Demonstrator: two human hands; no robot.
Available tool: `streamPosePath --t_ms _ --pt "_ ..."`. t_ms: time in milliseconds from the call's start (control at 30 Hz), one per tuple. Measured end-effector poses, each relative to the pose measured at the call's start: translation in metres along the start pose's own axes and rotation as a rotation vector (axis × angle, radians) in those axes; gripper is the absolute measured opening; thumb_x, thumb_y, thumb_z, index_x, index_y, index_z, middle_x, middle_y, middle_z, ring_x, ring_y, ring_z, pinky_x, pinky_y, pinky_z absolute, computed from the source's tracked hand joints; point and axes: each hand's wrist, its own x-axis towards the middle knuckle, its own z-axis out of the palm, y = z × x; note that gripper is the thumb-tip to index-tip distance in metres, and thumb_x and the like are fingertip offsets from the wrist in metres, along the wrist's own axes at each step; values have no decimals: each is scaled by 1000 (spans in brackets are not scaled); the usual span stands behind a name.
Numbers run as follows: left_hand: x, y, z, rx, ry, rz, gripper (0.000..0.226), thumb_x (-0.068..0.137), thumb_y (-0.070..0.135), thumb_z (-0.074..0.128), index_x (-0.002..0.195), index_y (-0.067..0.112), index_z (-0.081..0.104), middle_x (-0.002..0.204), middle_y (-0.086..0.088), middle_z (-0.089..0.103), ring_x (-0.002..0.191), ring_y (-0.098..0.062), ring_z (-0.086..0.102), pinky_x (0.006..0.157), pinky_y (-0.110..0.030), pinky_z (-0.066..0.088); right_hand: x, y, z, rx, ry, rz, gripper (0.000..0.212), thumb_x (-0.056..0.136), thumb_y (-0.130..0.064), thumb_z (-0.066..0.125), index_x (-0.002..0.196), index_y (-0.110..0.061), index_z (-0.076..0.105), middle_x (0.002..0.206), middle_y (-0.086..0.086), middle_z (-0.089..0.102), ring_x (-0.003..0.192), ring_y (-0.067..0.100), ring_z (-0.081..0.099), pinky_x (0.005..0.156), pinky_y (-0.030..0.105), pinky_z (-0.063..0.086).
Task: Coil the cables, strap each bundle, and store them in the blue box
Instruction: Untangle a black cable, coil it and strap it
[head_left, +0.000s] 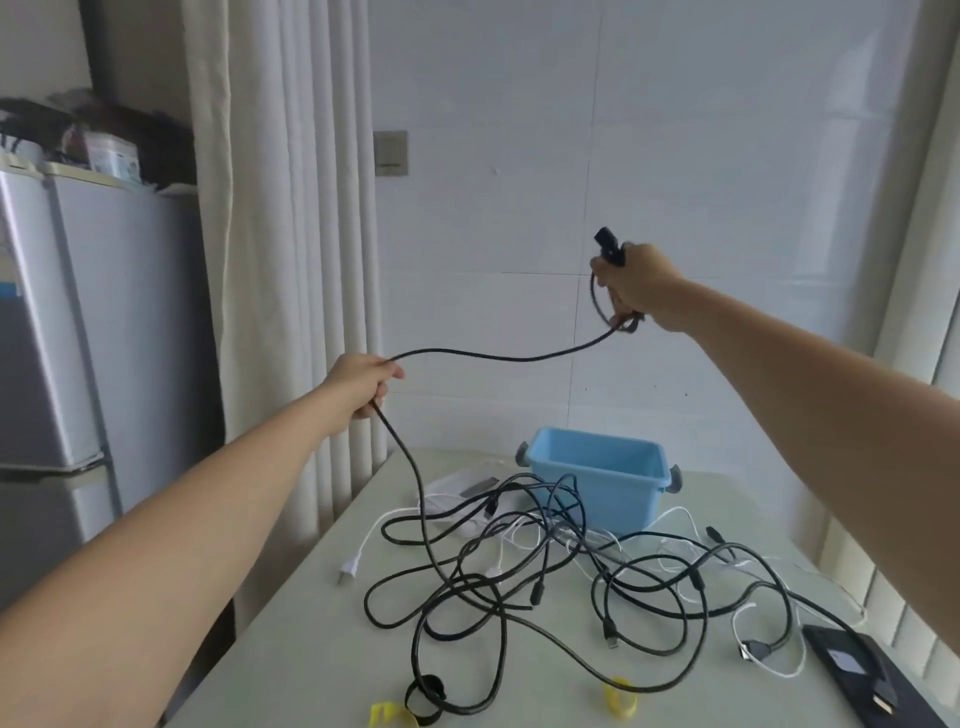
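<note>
A person stands at a pale table (291, 649) with both bare arms stretched out in front. The right hand (631, 283) is raised high, its fingers curled round the plug end of a black cable (498, 357), and 1 small loop hangs below the fist. The left hand (363, 384) is lower and well apart from the right, and it grips the same cable further along. The cable sags between the 2 hands, then drops from the left fist down to the table.

There it joins a loose tangle (545, 571) of black and white cables spread across the middle of the table, reaching right up to the front of the blue box (613, 499). The box stands at the far end, open at the top. No cable shows inside it from here.

Near the front edge lie 2 yellow straps (621, 701), wrapped round nothing.

By the look of it, the job is barely started. Coiling of the first cable has just begun, and no finished bundle is visible anywhere. Every cable has yet to be coiled, strapped and put in the box.
</note>
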Motion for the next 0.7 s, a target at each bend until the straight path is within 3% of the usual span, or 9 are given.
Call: streamPosePath --t_ms 167,333,467,600,700 --pt "0 25 29 -317 98 -99 16 101 15 51 99 10 66 63 0 45 46 -8 42 36 -13 32 -32 29 1 525 -264 128 36 103 -36 51 74 -15 46 52 -6 25 44 11 23 47 26 32" --pt "-5 46 72 -544 -8 -174 22 103 25 54 88 14 65 48 10 38 37 -4 32 36 -14 23 -79 53 4 626 -405 92 41 104 -40 45 71 -16 41 57 -3 20 49 14 17 45 24 23" --pt "-24 69 110 -658 -125 -92 26 105 35 48 101 16 66 47 10 24 35 -5 21 34 -17 18 -115 76 14 671 -399 59 37 106 -31 43 73 -14 40 55 1 28 50 15 22 45 22 24" --pt "-51 76 140 -669 -326 24 32 105 35 43 121 20 66 51 8 23 38 -6 17 38 -19 13 -145 105 27 739 -332 135 35 106 -28 44 75 -11 43 53 6 44 50 18 31 47 27 28" --pt "-75 64 163 -649 -495 132 33 105 34 41 120 23 68 53 8 23 39 -6 17 41 -22 11 -161 133 45 744 -293 274 33 106 -29 42 78 -11 43 73 18 69 50 23 45 51 32 32"
